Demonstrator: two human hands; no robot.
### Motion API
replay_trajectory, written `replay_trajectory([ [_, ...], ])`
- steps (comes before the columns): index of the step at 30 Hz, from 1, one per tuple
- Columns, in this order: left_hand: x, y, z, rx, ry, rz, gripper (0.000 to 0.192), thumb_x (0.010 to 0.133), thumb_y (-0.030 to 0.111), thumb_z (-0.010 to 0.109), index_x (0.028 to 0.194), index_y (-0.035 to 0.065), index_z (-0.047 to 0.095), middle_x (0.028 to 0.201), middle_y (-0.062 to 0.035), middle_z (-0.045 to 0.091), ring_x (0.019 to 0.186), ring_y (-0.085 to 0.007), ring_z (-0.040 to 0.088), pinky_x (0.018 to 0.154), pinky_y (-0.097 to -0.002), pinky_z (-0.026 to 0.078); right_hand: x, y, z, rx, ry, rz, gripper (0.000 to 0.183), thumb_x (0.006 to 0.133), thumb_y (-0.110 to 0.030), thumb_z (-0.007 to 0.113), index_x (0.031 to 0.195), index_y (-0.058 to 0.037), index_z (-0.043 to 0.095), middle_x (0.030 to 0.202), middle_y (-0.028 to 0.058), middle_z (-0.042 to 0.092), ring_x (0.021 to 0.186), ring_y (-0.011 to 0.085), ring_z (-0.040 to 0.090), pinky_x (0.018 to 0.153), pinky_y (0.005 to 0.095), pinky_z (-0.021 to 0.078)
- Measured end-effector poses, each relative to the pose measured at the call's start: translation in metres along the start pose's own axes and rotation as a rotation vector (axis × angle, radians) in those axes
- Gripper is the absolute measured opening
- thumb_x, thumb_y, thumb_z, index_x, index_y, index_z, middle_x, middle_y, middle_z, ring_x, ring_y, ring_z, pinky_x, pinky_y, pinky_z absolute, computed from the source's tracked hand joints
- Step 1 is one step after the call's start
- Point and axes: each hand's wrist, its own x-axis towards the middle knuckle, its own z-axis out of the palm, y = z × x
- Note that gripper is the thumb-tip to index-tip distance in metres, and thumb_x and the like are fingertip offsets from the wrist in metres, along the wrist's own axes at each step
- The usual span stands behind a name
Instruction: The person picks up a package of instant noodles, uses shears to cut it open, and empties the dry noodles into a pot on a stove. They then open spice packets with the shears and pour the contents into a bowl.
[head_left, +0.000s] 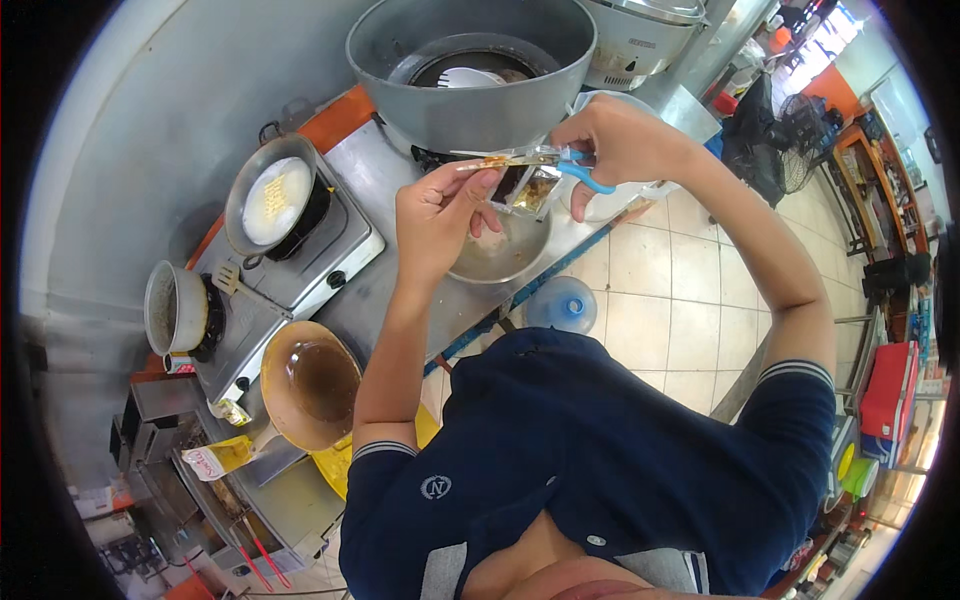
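Note:
My left hand (450, 202) pinches several small clear sachets (529, 187) with dark and golden contents. In my right hand (611, 142) are scissors with blue handles (585, 176), their blades lying across the top of the sachets. Under both hands sits a metal bowl (502, 259), with a little pale stuff inside. On the gas stove (352, 240) to the left, a wok (232, 202) holds bubbling white liquid with a block of instant noodles (276, 196) in it.
A big grey pot (472, 120) with a slotted spoon (469, 77) stands at the back beside a rice cooker (637, 45). At left are a small pot (172, 307), a slotted turner (244, 289) and a pan of brown liquid (311, 382). A blue water jug (561, 304) stands on the floor.

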Motion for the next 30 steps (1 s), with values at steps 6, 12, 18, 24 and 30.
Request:
replay_trajectory([
  [6, -0.001, 0.003, -0.003, 0.034, -0.018, -0.045, 0.026, 0.092, 0.016, 0.066, 0.104, -0.0069, 0.067, 0.083, -0.0082, 0.067, 0.054, -0.0133, 0.062, 0.044, -0.0202, 0.039, 0.002, -0.007, -0.002, -0.052, -0.008, -0.016, 0.051, 0.052, -0.033, 0.092, 0.071, 0.0001, 0.058, 0.051, 0.0066, 0.049, 0.048, 0.0206, 0.044, 0.050, 0.0333, 0.0325],
  [12, 0.000, 0.004, -0.003, 0.090, -0.069, -0.071, 0.028, 0.091, 0.017, 0.068, 0.104, -0.0077, 0.067, 0.083, -0.0093, 0.068, 0.054, -0.0136, 0.062, 0.044, -0.0208, 0.040, 0.002, -0.004, 0.006, -0.006, -0.029, -0.035, 0.050, 0.052, -0.030, 0.092, 0.071, 0.0004, 0.058, 0.052, 0.0076, 0.050, 0.050, 0.0200, 0.045, 0.050, 0.0335, 0.0331],
  [18, 0.000, -0.007, -0.013, -0.054, -0.015, -0.074, 0.026, 0.090, 0.016, 0.069, 0.105, -0.0050, 0.068, 0.085, -0.0091, 0.070, 0.057, -0.0141, 0.064, 0.050, -0.0222, 0.045, 0.004, 0.001, 0.006, -0.026, -0.044, -0.001, 0.057, 0.051, -0.035, 0.092, 0.085, -0.0015, 0.060, 0.062, 0.0087, 0.056, 0.059, 0.0242, 0.054, 0.056, 0.0355, 0.0387],
  [24, -0.028, -0.020, -0.059, -0.109, 0.268, 0.039, 0.025, 0.093, 0.018, 0.065, 0.103, -0.0051, 0.066, 0.080, -0.0103, 0.068, 0.060, -0.0177, 0.065, 0.053, -0.0260, 0.047, -0.025, 0.030, 0.024, -0.089, -0.007, 0.196, 0.064, 0.047, -0.042, 0.092, 0.079, -0.0030, 0.053, 0.066, 0.0128, 0.058, 0.066, 0.0317, 0.059, 0.063, 0.0412, 0.0432],
  [30, -0.059, -0.005, -0.080, -0.160, 0.396, 0.043, 0.023, 0.092, 0.016, 0.066, 0.104, -0.0037, 0.065, 0.082, -0.0106, 0.069, 0.063, -0.0182, 0.066, 0.055, -0.0259, 0.048, -0.009, -0.015, 0.218, -0.032, -0.126, -0.038, 0.057, 0.052, -0.043, 0.089, 0.084, -0.0064, 0.058, 0.072, 0.0119, 0.062, 0.073, 0.0357, 0.062, 0.065, 0.0464, 0.0465],
])
